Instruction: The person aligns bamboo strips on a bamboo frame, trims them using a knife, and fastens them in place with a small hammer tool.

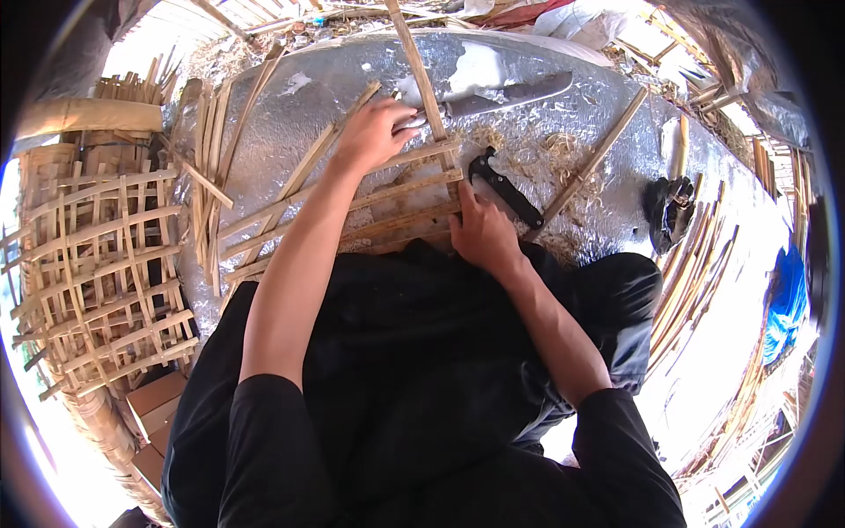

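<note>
My left hand is closed round the handle end of a large knife, whose long blade points right across the silvery mat. Near my lap, my right hand has its index finger against the right ends of several bamboo strips, with the thumb on their near side. These strips lie side by side, running left over my lap. A longer upright bamboo strip crosses them at the right end and passes by the knife handle. Just right of my right hand lies a black tool, perhaps a folding saw or cutter.
A woven bamboo lattice stands at left, beside loose bamboo slats. Shavings litter the silvery mat. One bamboo stick slants at right, near a crumpled black bag and long thin strips.
</note>
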The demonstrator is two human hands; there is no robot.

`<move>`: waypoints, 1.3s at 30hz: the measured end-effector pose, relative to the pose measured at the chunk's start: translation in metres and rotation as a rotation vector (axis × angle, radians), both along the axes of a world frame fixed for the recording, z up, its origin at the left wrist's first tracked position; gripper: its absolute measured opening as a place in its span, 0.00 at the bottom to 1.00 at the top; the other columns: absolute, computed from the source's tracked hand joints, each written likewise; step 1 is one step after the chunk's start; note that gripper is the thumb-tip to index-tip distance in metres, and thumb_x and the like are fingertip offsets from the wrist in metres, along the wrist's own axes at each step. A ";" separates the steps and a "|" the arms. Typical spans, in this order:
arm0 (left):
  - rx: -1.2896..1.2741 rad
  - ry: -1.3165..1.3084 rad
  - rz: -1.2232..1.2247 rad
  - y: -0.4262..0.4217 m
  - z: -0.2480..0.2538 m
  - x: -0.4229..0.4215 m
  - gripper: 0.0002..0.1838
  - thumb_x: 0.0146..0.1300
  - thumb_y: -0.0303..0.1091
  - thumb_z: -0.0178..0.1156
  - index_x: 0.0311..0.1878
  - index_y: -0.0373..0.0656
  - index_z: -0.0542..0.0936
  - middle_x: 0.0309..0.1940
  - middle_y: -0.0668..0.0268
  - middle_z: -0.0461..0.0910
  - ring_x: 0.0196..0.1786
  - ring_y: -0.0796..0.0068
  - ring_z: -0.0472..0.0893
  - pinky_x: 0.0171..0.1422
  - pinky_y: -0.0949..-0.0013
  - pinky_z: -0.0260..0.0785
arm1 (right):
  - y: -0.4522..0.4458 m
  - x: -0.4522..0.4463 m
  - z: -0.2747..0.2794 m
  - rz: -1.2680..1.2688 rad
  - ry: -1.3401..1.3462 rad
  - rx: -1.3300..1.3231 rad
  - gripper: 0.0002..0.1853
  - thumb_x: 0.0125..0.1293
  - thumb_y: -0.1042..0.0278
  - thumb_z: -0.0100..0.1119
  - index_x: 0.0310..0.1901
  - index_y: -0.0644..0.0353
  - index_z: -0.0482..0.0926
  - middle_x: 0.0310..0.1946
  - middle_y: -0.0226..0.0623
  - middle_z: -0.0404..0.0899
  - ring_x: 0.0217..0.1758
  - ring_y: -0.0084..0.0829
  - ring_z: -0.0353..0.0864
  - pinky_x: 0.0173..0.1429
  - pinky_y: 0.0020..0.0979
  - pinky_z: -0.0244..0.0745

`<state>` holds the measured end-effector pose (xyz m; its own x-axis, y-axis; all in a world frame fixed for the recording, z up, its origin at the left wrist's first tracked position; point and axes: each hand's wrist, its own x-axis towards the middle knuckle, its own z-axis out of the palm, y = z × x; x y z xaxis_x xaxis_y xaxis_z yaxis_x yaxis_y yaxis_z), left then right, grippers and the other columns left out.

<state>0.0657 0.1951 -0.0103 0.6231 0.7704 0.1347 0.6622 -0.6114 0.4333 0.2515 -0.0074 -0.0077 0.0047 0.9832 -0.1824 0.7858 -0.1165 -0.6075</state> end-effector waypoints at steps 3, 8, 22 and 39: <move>0.048 -0.122 0.050 -0.008 -0.006 -0.017 0.18 0.63 0.46 0.75 0.53 0.49 0.89 0.44 0.63 0.86 0.48 0.58 0.87 0.54 0.57 0.80 | -0.001 -0.001 0.000 -0.006 -0.017 -0.014 0.32 0.69 0.63 0.57 0.72 0.68 0.64 0.40 0.64 0.86 0.41 0.67 0.87 0.48 0.61 0.84; -0.027 -0.215 0.269 -0.017 -0.010 -0.034 0.16 0.63 0.41 0.74 0.52 0.48 0.88 0.46 0.62 0.88 0.46 0.58 0.88 0.53 0.58 0.81 | 0.005 -0.003 0.014 -0.015 -0.043 -0.165 0.33 0.70 0.62 0.54 0.74 0.67 0.66 0.41 0.64 0.86 0.43 0.68 0.87 0.52 0.62 0.83; -0.005 0.030 0.439 0.002 -0.003 -0.054 0.13 0.61 0.42 0.74 0.47 0.51 0.89 0.42 0.60 0.91 0.44 0.55 0.90 0.51 0.55 0.84 | 0.004 0.000 0.007 -0.002 -0.015 -0.147 0.36 0.66 0.65 0.54 0.75 0.70 0.64 0.41 0.66 0.86 0.45 0.68 0.87 0.54 0.62 0.82; -0.413 0.542 0.497 0.005 0.033 -0.058 0.17 0.67 0.46 0.72 0.48 0.43 0.85 0.30 0.64 0.86 0.26 0.73 0.84 0.35 0.63 0.83 | 0.003 -0.001 0.001 0.023 -0.059 -0.112 0.33 0.70 0.63 0.54 0.74 0.68 0.64 0.38 0.65 0.86 0.40 0.68 0.87 0.50 0.64 0.82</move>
<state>0.0079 0.2006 0.0223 0.0959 0.8937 -0.4383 0.9931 -0.0564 0.1024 0.2504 -0.0041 -0.0072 -0.0034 0.9566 -0.2914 0.8228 -0.1629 -0.5445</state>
